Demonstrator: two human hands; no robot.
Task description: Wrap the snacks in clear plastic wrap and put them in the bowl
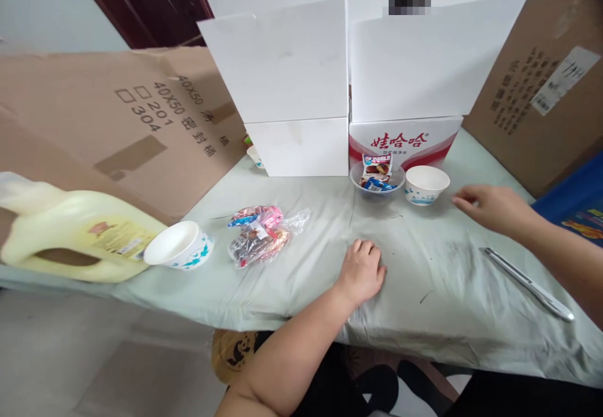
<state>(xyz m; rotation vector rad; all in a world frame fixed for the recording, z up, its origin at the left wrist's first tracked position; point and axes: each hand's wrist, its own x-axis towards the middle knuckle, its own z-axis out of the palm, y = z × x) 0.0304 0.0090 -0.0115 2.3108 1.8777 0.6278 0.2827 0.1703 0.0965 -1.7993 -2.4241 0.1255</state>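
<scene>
My left hand [362, 270] rests on the cloth-covered table with its fingers curled under, and no object shows in it. To the right, my right hand [490, 208] hovers with fingers bent and drawn together, nothing visible between them. Just left of it stands a white paper bowl [426, 181] with a blue-green pattern, apart from the fingertips. Beside that bowl, a clear plastic bowl [358, 184] holds a few wrapped snacks [377, 171]. A long, narrow silver tool, perhaps tongs [527, 284], lies below my right forearm. Left of my left hand is a pile of wrapped snacks [260, 235].
Another paper bowl [174, 247] tilts near a pale yellow jug [75, 228] lying at the left. White boxes [301, 147] and a Chinese-lettered carton [405, 140] stand at the back. Large brown cardboard panels [155, 134] flank the table. Something blue [581, 200] sits at the right edge.
</scene>
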